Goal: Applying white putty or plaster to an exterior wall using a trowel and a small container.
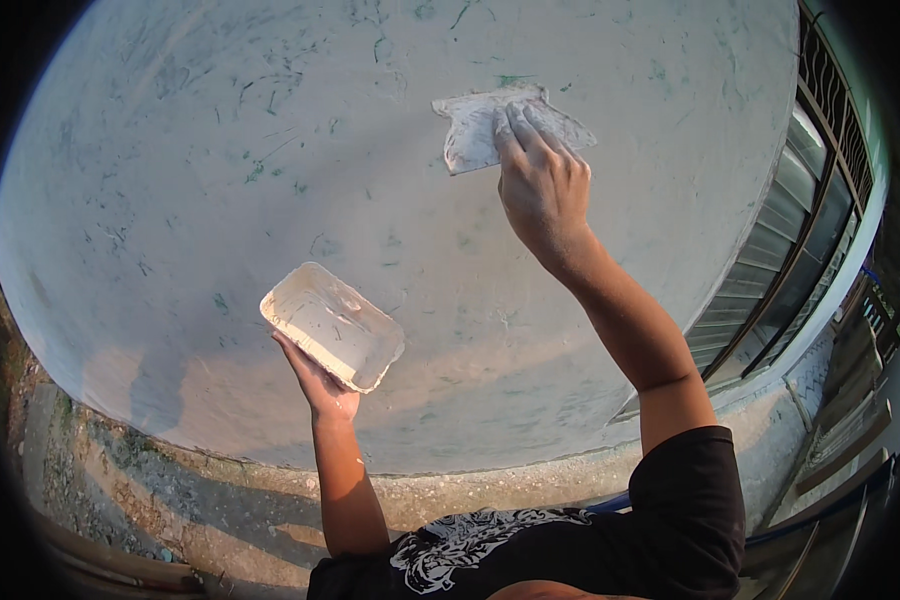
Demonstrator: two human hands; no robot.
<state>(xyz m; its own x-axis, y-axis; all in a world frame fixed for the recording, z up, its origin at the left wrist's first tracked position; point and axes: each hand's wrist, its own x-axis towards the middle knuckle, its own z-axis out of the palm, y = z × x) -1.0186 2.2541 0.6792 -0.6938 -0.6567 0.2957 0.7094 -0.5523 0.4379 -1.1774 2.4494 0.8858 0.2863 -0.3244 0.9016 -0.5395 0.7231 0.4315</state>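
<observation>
My left hand (322, 385) supports a pale rectangular tub (378, 368) from below and from its near side. White paste coats the tub's inner walls, and its mouth tilts toward me. Higher up and to the right, my right hand (545, 180) holds a thin, white-smeared sheet (472, 130) with uneven edges flat to the wall (370, 210). White dust covers those fingers, which lie bunched over the sheet; the thumb is hidden. What the sheet is made of cannot be told. Pale paste coats the wall, with green marks showing through in many spots.
At the right, a louvred glass window (780, 225) with a dark metal grille (840, 90) is set into the wall. Rough ground (240, 510) runs along the wall's foot. Wooden boards (850, 450) lean or lie at the lower right.
</observation>
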